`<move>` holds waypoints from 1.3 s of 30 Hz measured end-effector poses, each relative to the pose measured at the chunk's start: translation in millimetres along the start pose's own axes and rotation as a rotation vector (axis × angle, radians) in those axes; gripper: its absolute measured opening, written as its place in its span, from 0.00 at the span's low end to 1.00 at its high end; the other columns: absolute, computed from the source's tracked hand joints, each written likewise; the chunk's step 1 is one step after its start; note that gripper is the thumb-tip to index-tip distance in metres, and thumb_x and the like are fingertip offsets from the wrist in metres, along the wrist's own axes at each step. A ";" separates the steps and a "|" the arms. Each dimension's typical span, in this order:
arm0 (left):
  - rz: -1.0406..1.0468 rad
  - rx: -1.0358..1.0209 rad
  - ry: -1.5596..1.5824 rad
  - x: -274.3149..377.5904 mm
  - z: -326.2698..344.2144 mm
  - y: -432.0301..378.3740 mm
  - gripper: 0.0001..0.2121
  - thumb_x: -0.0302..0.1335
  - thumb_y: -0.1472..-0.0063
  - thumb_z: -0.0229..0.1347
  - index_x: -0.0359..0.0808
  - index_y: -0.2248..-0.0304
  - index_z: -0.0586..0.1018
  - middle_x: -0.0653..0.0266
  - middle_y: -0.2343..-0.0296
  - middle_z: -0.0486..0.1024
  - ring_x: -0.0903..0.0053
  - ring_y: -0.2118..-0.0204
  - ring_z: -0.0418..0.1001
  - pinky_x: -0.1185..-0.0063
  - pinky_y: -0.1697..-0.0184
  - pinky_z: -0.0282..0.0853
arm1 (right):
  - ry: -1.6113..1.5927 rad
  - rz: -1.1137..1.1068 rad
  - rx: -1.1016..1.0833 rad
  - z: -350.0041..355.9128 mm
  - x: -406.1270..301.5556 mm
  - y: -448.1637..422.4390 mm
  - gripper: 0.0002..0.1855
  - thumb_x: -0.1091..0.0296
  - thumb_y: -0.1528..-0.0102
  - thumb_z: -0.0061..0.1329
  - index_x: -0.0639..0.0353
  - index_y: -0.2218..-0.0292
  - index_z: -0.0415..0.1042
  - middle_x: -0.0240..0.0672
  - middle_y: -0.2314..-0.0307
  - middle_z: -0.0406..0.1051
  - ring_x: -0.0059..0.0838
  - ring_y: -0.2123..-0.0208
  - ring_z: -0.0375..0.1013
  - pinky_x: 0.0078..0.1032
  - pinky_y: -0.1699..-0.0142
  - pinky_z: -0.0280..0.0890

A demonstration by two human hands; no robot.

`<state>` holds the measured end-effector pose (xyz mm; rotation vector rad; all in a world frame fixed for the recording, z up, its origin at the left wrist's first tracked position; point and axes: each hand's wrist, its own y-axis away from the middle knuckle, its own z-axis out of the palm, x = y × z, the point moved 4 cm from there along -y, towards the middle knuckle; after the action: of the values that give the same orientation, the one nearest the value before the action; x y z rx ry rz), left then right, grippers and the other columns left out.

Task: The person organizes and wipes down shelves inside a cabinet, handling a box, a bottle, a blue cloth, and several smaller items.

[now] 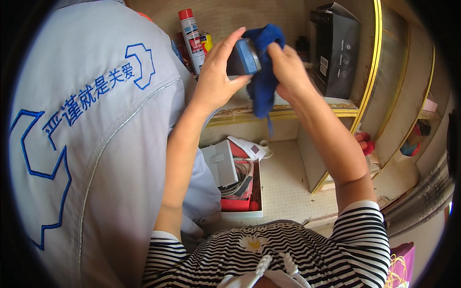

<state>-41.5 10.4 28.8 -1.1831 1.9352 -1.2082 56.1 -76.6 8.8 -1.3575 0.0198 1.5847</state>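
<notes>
Raised before the upper shelf, my left hand [218, 68] grips a small dark box-shaped object [245, 57] with a blue side, thumb below and fingers above. What the object is, I cannot tell. My right hand [291, 68] pinches a blue cloth [264, 97], bunched at the top and hanging down in a loose fold. The cloth touches the object's right end and partly hides it. Behind my left hand stands a spray can [192, 41] with a red cap, and beside it a yellow can [206, 42] is half hidden.
A grey work jacket [119, 144] with blue embroidery hangs or is worn close on my left. A black box [335, 54] stands on the upper shelf [281, 112]. Below lies an open box [261, 187] holding coiled cable [242, 176]. A yellow-edged upright [367, 64] rises at right.
</notes>
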 end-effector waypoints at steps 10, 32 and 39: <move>0.028 0.124 -0.144 -13.3 -4.1 2.0 0.27 0.22 0.66 0.57 0.36 0.60 0.65 0.55 0.66 0.67 0.60 0.62 0.64 0.73 0.58 0.60 | 0.818 -0.789 -0.013 22.5 1.3 36.1 0.33 0.85 0.66 0.40 0.54 0.55 0.61 0.46 0.54 0.56 0.46 0.54 0.57 0.30 0.52 0.57; -0.837 0.224 0.584 -116.9 2.1 -40.8 0.16 0.21 0.56 0.57 0.34 0.67 0.65 0.64 0.70 0.67 0.76 0.62 0.64 0.75 0.57 0.60 | -0.305 0.018 0.001 -147.9 -2.5 97.6 0.27 0.56 0.56 0.49 0.65 0.59 0.58 0.44 0.67 0.65 0.35 0.67 0.67 0.36 0.61 0.64; -0.730 0.411 0.741 -120.6 -33.1 -51.6 0.19 0.20 0.58 0.59 0.35 0.66 0.66 0.65 0.70 0.67 0.73 0.64 0.65 0.74 0.57 0.60 | 0.402 -0.172 -0.213 -39.9 -50.9 18.5 0.17 0.71 0.52 0.37 0.61 0.58 0.61 0.33 0.73 0.67 0.20 0.74 0.65 0.21 0.68 0.63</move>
<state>6.0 121.0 90.8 -1.3670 1.5643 -2.5792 65.8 -141.9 21.9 -1.7782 -0.0220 1.1769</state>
